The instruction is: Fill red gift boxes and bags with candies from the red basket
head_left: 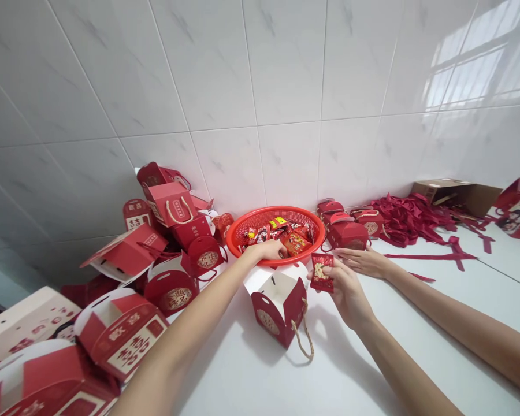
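My left hand (268, 250) reaches over the near rim of a red plastic basket (233, 242), its fingers curled down among wrapped sweets (279, 224); what they close on is hidden. Between thumb and fingers, my right hand (349, 289) grips a small red packet (321, 273) with a gold design. Below the basket, between my forearms, a red gift box (272, 315) stands with its top open and white inside showing. A twisted rope handle (307, 341) hangs from its right side.
Another person's hand (364, 263) rests by closed red boxes (349, 234) on the right. Red ribbons (409, 222) lie heaped before an open cardboard box (472, 199). Several red boxes (130, 251) are piled at left. A tiled wall (286, 63) bounds the back of the white table (225, 370).
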Demonstrator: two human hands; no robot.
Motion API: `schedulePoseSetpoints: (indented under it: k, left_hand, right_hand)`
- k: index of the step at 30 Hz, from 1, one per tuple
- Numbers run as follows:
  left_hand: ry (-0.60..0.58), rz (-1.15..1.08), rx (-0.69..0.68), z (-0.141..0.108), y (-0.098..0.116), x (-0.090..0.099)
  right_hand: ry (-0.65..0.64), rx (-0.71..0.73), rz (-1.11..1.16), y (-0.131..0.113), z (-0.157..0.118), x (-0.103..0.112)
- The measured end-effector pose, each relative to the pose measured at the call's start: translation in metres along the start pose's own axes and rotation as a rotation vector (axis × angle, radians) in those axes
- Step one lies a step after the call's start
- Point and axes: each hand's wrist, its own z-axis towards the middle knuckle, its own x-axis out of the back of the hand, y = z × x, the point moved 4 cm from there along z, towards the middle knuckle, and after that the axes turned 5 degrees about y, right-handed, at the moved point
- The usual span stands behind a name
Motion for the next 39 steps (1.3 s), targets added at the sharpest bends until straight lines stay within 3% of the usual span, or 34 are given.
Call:
schedulePoseSetpoints:
  k: [10, 14, 19, 25, 32, 35, 39]
  left_hand:
    - [-0.065, -0.102, -0.034, 0.005, -0.004, -0.005]
    - [0.045, -0.208, -0.08, 0.003, 0.003, -0.003]
    - [0.324, -0.433, -0.138, -0.001, 0.004, 0.009]
    - [0.375, -0.525, -0.144, -0.002, 0.0, 0.011]
    - [0.587, -0.498, -0.016, -0.003, -0.011, 0.019]
    - [0.498, -0.444, -0.002, -0.002, -0.011, 0.017]
    - [0.185, -0.338, -0.054, 0.0, -0.003, 0.004]
  right_hand:
    - [0.025, -0.009, -0.03, 0.002, 0.004, 0.003]
    - [0.014, 0.0, -0.059, 0.002, 0.005, 0.005]
    - [0.028, -0.008, -0.047, 0.002, 0.003, 0.005]
    - [0.039, -0.054, -0.019, -0.001, 0.003, 0.004]
    - [0.045, -0.096, 0.024, 0.001, 0.004, 0.007]
    - [0.046, -0.101, 0.029, 0.002, 0.004, 0.007]
    - [0.059, -0.121, 0.036, 0.002, 0.004, 0.007]
